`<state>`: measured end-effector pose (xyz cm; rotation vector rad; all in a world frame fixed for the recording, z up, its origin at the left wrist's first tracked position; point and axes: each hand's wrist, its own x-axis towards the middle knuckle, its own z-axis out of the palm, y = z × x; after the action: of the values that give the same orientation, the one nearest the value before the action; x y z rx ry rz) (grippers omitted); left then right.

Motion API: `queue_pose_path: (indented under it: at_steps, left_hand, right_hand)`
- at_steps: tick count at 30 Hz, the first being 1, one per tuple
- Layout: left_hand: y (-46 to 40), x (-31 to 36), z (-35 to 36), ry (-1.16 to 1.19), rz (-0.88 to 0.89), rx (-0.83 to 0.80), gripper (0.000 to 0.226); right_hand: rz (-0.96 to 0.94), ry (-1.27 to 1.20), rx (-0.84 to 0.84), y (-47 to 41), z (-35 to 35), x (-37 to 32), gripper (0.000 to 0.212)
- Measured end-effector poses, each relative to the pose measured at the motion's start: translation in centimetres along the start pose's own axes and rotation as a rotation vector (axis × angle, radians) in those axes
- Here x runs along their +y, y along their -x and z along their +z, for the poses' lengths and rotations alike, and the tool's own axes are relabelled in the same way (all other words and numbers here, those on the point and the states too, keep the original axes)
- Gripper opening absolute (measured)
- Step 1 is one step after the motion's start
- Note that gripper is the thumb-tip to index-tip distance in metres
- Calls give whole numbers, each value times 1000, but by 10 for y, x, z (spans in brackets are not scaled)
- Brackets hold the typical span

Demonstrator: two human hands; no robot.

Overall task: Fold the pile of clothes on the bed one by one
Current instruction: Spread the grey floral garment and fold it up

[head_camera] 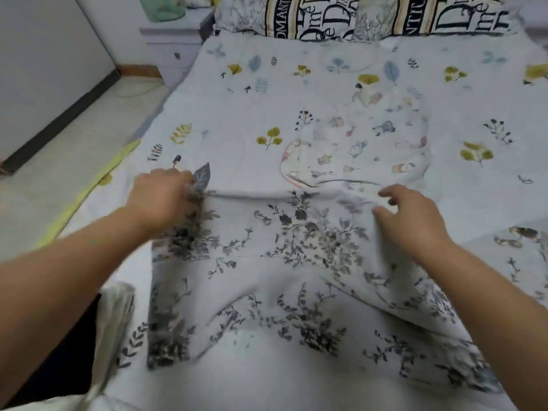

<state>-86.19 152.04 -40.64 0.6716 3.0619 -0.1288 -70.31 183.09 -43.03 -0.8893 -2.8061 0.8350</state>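
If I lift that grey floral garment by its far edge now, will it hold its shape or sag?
Probably sag: the grey floral garment lies in soft wrinkles and bunches under the left hand, so it looks thin and floppy. It seems light, since its far edge lifts under the right hand. It may drag on the bedsheet rather than slide.

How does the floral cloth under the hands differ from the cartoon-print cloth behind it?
The floral cloth carries dark grey flower sprigs; the cartoon-print cloth shows small pastel figures. The floral cloth lies nearer and covers more of the bed, with the left hand gripping its far corner; the cartoon-print cloth lies untouched. Both are pale and rest on the bed.
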Motion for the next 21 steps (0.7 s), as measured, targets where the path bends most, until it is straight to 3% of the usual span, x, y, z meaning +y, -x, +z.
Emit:
queue_pose_path:
  at_steps: [2, 5, 8, 10, 13, 14, 15, 17, 21]
  left_hand:
    - [-1, 2, 32, 12, -56, -46, 49]
    - [13, 16, 66, 123, -172, -103, 54]
    - [40, 25, 102, 215, -356, -291, 58]
    - [57, 29, 123, 237, -505, -400, 56]
    - [75, 29, 142, 196, -596, -447, 51]
    - [78, 26, 144, 186, -582, -422, 51]
    - [81, 22, 144, 200, -552, -384, 51]
    - [82, 13, 141, 254, -464, -310, 49]
    - [71, -1, 116, 172, -299, -155, 45]
  right_hand:
    - [-8, 214, -29, -5, 22, 9, 47]
    - [-48, 425, 17, 12, 44, 19, 57]
    - [-226, 369, 103, 55, 71, 26, 46]
    - [-324, 366, -80, 91, 93, 32, 50]
    - [-337, 489, -423, 123, 135, 55, 102]
    - [-338, 521, -443, 126, 144, 61, 106]
    - [-351, 546, -464, 126, 148, 64, 97]
    - [-392, 560, -415, 125, 149, 63, 58]
    - [-425, 500, -288, 127, 145, 46, 35]
